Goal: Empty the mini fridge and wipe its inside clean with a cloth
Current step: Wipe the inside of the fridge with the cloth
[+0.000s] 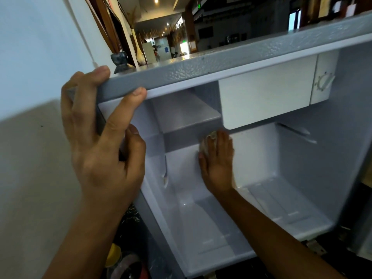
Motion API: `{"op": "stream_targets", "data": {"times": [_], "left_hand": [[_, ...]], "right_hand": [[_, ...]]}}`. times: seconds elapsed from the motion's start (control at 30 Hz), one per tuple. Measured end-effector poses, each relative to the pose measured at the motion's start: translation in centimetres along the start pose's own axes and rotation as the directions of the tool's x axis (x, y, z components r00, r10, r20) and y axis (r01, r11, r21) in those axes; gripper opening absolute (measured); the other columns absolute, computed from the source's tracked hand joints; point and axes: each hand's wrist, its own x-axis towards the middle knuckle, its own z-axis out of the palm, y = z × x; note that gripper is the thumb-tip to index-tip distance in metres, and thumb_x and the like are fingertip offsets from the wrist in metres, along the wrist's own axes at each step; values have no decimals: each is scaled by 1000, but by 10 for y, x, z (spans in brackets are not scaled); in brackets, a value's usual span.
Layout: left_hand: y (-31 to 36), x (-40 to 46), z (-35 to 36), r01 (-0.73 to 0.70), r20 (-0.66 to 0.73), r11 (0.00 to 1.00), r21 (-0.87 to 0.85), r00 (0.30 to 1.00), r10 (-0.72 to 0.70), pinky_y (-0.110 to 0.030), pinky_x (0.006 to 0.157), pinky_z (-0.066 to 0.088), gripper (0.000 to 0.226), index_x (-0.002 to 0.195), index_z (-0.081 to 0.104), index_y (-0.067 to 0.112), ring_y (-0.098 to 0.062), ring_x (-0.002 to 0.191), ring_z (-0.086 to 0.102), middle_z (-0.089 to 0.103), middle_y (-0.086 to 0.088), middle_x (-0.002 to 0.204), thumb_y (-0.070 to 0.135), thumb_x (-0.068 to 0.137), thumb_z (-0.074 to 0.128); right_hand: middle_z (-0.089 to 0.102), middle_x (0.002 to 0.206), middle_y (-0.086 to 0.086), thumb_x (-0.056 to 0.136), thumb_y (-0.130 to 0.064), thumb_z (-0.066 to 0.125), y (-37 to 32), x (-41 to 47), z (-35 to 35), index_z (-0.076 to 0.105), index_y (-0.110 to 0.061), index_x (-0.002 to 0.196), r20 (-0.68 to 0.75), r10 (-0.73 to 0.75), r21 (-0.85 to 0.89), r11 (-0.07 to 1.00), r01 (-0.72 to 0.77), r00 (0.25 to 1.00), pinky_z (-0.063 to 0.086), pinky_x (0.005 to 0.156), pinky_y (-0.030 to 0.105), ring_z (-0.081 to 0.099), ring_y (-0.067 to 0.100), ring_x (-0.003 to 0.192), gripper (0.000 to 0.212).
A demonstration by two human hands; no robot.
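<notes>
The left hand [96,141] grips the top front corner of the mini fridge [201,63], fingers curled over its grey top edge and thumb along the front rim. Deeper inside, the right hand [218,166] presses a pale cloth [209,141] flat against the white back wall. Above and right of that hand hangs the small freezer flap [265,97], a thermostat dial [324,82] beside it.

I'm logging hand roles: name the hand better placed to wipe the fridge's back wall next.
Right. The right hand is already inside the mini fridge, pressing the cloth to the back wall. The left hand grips the top front corner outside and holds no cloth.
</notes>
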Motion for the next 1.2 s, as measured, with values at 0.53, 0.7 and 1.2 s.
{"op": "stream_targets", "data": {"times": [0.53,0.7,1.2], "left_hand": [[0,0,-8,18,44,1000,-10,999,-17,-54,126,32,39,141,53,10,-50,149,30,28,-16,156,2,103,52],[7,-1,-7,51,46,998,-24,998,-50,-61,122,35,34,138,57,5,-54,147,33,27,-13,155,3,104,51],[19,7,-23,160,189,986,43,968,-166,-47,130,24,42,142,43,14,-47,152,27,32,-24,158,5,102,52]], "right_hand": [[16,164,22,105,-25,40,104,21,-49,16,3,155,-140,259,-59,961,-269,956,22,122,49,18,34,152,62],[18,164,20,106,-26,41,104,19,-49,18,0,156,-145,342,-31,936,-349,929,23,122,48,21,34,151,61],[58,119,33,86,-35,40,102,-46,-83,65,11,111,105,662,-576,649,-498,742,44,90,51,54,49,105,59]]}}
